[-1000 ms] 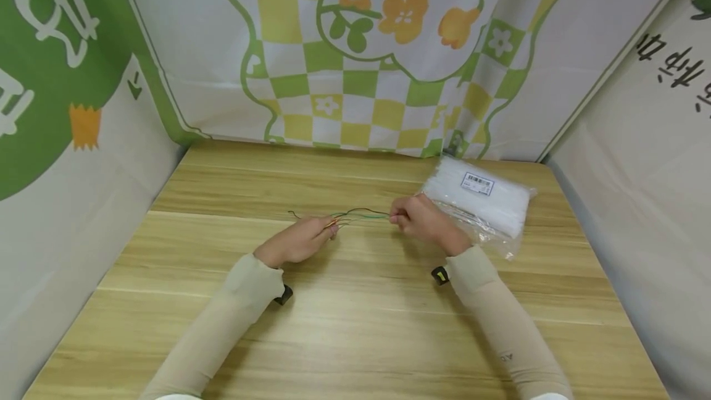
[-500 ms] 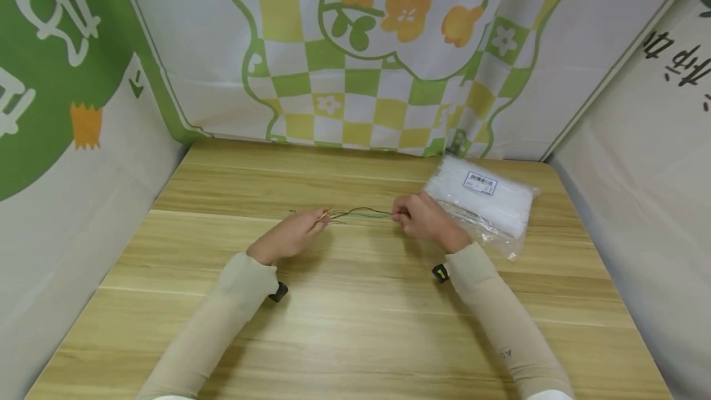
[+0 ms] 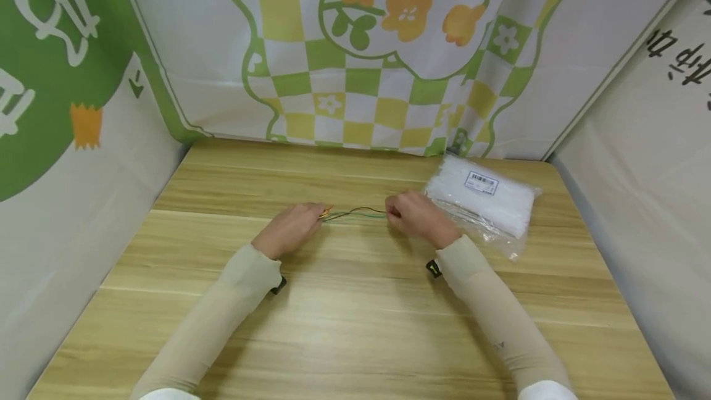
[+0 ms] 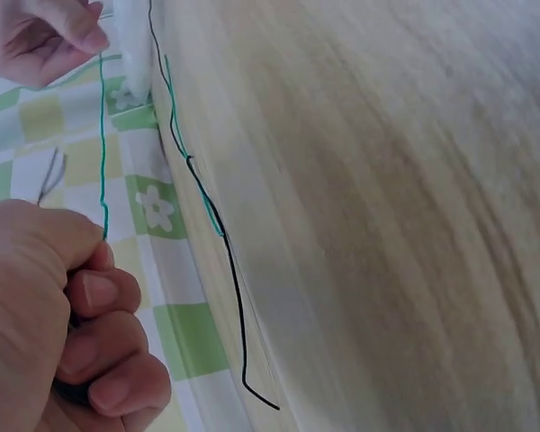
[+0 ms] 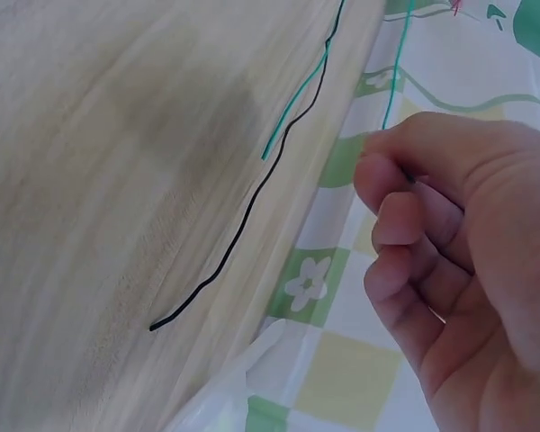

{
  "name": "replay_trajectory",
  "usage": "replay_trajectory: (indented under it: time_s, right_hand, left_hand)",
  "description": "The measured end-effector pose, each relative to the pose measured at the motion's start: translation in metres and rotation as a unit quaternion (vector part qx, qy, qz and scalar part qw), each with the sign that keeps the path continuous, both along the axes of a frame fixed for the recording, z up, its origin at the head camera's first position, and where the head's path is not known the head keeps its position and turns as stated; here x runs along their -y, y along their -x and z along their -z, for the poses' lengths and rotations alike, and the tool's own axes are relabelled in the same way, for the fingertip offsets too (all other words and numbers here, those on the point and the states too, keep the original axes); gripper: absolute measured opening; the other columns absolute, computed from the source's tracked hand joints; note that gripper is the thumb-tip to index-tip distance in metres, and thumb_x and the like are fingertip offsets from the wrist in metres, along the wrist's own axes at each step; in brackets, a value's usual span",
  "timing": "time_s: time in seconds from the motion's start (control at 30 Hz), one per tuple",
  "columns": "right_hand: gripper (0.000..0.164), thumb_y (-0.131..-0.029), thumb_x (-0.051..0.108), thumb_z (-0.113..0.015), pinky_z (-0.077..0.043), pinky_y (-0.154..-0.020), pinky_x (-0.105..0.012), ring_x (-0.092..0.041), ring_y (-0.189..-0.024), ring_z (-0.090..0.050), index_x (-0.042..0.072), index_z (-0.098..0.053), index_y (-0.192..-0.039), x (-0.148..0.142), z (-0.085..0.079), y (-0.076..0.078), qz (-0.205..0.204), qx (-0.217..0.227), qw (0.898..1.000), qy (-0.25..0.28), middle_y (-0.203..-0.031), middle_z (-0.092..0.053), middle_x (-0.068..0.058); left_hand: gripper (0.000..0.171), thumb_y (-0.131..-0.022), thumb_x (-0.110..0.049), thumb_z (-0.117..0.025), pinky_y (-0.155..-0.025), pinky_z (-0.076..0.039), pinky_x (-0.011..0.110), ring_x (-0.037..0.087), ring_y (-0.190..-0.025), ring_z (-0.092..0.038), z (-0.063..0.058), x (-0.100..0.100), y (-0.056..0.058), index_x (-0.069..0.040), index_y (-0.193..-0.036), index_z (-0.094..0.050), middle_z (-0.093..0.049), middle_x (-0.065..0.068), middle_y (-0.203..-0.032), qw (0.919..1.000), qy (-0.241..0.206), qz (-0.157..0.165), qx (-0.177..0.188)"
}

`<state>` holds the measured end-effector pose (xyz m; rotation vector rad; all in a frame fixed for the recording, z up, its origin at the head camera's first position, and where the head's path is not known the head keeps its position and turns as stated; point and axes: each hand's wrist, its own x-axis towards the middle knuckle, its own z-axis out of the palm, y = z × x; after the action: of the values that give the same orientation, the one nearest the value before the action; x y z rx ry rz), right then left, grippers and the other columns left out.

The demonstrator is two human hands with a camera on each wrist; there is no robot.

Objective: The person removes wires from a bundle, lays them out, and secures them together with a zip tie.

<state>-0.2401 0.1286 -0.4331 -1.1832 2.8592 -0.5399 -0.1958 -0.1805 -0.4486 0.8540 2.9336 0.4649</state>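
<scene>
In the head view my left hand is over the middle of the table, with orange and yellow wire ends showing at its fingertips. Its thumb and forefinger pinch a thin green wire, the other fingers curled below. A little to the right, my right hand pinches the same green wire farther along, and the stretch between the hands looks taut in the left wrist view. A bent black wire and another green wire cross each other against the tabletop. Both palms are hidden from the head view.
A clear plastic bag packed with white material, with a barcode label on top, lies right behind the right hand. The wooden table ends at a printed checkered cloth. Pale panels stand left and right.
My left hand has drawn slightly left and turned, its back now upward, and the wire tail beyond it is out of sight. My right hand has shifted slightly left, still pinching the wire.
</scene>
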Motion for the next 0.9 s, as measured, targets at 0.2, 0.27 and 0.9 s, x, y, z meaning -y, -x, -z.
replay_trajectory:
  time_s: [0.2,0.27,0.9]
  right_hand:
    - [0.019,-0.095,0.002,-0.066,-0.049,-0.061,-0.027,-0.009,-0.062,-0.054,0.012,-0.069,-0.079,0.003,0.001,0.002,0.014,-0.015,1.000,-0.009,-0.072,-0.067,0.000]
    - [0.019,-0.097,0.003,-0.065,-0.052,-0.064,-0.029,-0.011,-0.064,-0.057,0.011,-0.071,-0.081,0.004,0.003,0.004,0.015,-0.016,1.000,-0.012,-0.075,-0.070,-0.001]
    - [0.023,-0.098,0.005,-0.065,-0.057,-0.070,-0.037,-0.016,-0.071,-0.063,0.014,-0.068,-0.076,0.018,0.012,0.019,0.019,-0.034,0.995,-0.089,-0.079,-0.072,-0.001]
  left_hand:
    - [0.014,-0.108,-0.007,-0.057,-0.056,-0.049,0.025,0.015,-0.065,-0.057,0.000,0.000,0.004,0.004,-0.111,-0.065,-0.072,0.015,-0.092,0.9996,0.024,-0.016,0.004]
    - [0.014,-0.108,-0.009,-0.058,-0.055,-0.047,0.025,0.015,-0.062,-0.055,0.001,0.000,0.005,0.003,-0.109,-0.065,-0.071,0.013,-0.087,0.9994,0.023,-0.022,0.012]
    - [0.017,-0.108,-0.006,-0.054,-0.066,-0.063,0.038,0.030,-0.085,-0.075,0.010,-0.010,0.020,0.005,-0.112,-0.067,-0.074,0.020,-0.098,0.9929,0.101,-0.062,-0.008]
